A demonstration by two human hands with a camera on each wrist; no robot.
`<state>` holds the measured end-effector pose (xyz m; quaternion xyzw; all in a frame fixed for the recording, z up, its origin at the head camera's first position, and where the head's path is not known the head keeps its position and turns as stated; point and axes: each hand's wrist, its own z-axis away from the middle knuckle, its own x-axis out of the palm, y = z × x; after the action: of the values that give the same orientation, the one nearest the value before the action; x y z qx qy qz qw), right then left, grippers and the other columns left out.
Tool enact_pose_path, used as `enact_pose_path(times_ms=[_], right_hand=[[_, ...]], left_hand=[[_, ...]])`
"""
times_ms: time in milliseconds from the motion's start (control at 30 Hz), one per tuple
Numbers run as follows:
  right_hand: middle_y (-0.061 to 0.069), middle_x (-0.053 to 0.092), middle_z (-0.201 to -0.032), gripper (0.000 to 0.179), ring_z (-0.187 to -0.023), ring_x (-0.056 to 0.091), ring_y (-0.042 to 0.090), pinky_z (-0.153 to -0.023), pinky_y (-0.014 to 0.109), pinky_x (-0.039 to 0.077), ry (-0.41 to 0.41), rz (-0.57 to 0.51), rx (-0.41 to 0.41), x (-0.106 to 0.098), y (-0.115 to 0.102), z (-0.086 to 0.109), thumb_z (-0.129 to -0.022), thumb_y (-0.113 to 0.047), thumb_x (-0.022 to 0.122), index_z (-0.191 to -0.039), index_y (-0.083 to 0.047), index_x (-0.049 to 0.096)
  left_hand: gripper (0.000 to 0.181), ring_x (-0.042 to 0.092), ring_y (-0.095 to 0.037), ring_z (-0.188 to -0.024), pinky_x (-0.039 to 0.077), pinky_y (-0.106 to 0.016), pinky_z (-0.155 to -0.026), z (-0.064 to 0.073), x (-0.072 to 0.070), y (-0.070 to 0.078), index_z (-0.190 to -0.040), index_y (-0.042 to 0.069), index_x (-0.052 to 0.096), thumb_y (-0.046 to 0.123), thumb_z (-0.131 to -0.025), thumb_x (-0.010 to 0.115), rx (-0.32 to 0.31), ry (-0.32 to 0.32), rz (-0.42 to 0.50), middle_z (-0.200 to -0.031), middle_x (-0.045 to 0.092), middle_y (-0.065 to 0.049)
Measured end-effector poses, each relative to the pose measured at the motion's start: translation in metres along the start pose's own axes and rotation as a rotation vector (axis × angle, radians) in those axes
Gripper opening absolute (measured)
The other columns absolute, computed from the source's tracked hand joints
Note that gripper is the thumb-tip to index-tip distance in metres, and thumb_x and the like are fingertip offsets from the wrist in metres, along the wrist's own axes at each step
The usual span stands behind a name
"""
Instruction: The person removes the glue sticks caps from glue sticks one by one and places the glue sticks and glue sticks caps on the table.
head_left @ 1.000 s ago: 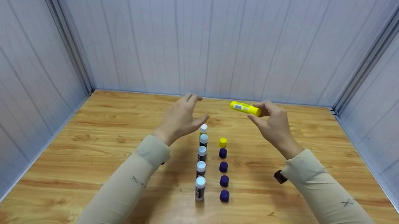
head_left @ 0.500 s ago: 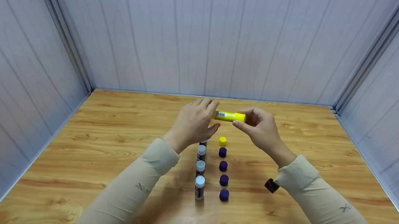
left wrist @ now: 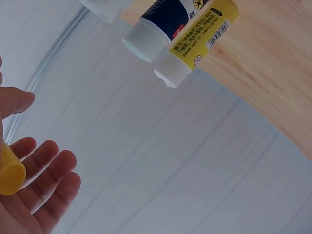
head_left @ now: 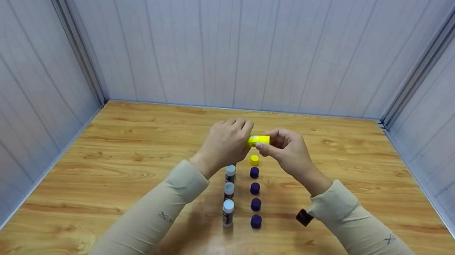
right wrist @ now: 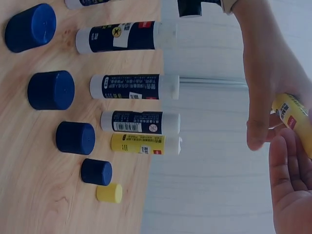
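Note:
Both hands hold a yellow glue stick (head_left: 259,140) level in the air beyond the yellow cap. My left hand (head_left: 225,142) grips its left part and covers that end. At the other end, my right hand (head_left: 292,156) pinches it between thumb and fingers. In the right wrist view the glue stick (right wrist: 294,122) shows between the two hands at the right edge. Only a rounded yellow end of the glue stick (left wrist: 11,174) appears in the left wrist view, beside spread fingers (left wrist: 48,178).
Several capless glue sticks (head_left: 227,214), navy with one yellow (right wrist: 141,143), stand upright in a row. The farthest are behind my left hand in the head view. A parallel row holds several navy caps (head_left: 256,221) and one yellow cap (head_left: 254,160). Pale walls surround the wooden table (head_left: 132,147).
The glue stick has moved left and nearer in my right hand. My left hand has moved right to meet it and now covers its left end. The standing glue sticks and caps have not moved.

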<state>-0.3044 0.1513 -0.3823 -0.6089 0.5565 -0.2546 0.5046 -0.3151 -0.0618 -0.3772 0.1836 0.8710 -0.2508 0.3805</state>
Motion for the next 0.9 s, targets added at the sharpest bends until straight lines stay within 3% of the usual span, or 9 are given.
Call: enact_pose_path(times_ms=[200, 333, 600, 733, 900], right_hand=[[0.002, 0.078, -0.091, 0.021, -0.077, 0.072, 0.014, -0.076, 0.027, 0.063, 0.002, -0.029, 0.032, 0.002, -0.001, 0.0, -0.099, -0.005, 0.078, -0.116, 0.006, 0.073], [-0.001, 0.079, -0.093, 0.021, -0.078, 0.072, 0.013, -0.078, 0.026, 0.063, -0.004, -0.05, 0.046, 0.003, 0.0, 0.0, -0.099, -0.004, 0.078, -0.116, 0.007, 0.073], [0.007, 0.078, -0.103, 0.021, -0.086, 0.073, 0.017, -0.08, 0.025, 0.063, -0.064, 0.04, 0.018, -0.001, 0.001, 0.001, -0.1, -0.006, 0.078, -0.119, 0.003, 0.075], [0.012, 0.078, -0.106, 0.022, -0.085, 0.073, 0.016, -0.079, 0.023, 0.062, -0.085, 0.157, -0.036, -0.004, -0.001, 0.002, -0.098, -0.008, 0.081, -0.118, -0.001, 0.077], [0.008, 0.08, -0.103, 0.022, -0.084, 0.072, 0.014, -0.081, 0.023, 0.06, -0.093, 0.334, -0.145, -0.008, -0.001, 0.002, -0.094, -0.008, 0.085, -0.115, -0.005, 0.08]], left_hand=[[0.021, 0.053, -0.012, -0.051, 0.055, -0.028, -0.048, 0.002, -0.002, 0.002, -0.094, 0.009, 0.065, 0.025, -0.104, 0.073, -0.012, -0.005, -0.026, -0.079, 0.07, -0.004], [0.025, 0.043, -0.011, -0.048, 0.052, -0.028, -0.045, 0.003, -0.001, 0.002, -0.089, 0.01, 0.064, 0.026, -0.108, 0.069, -0.011, 0.0, -0.011, -0.072, 0.068, -0.003], [0.02, 0.06, -0.014, -0.051, 0.056, -0.029, -0.048, 0.006, -0.001, 0.002, -0.09, 0.009, 0.068, 0.02, -0.106, 0.071, -0.001, -0.034, 0.052, -0.072, 0.071, -0.004], [0.013, 0.064, -0.014, -0.054, 0.059, -0.03, -0.051, 0.007, -0.001, 0.001, -0.093, 0.008, 0.07, 0.016, -0.102, 0.075, 0.013, -0.056, 0.044, -0.073, 0.073, -0.004], [0.013, 0.066, -0.015, -0.055, 0.059, -0.031, -0.052, 0.008, 0.001, -0.001, -0.093, 0.009, 0.071, 0.018, -0.1, 0.078, 0.03, -0.051, 0.001, -0.072, 0.073, -0.004]])
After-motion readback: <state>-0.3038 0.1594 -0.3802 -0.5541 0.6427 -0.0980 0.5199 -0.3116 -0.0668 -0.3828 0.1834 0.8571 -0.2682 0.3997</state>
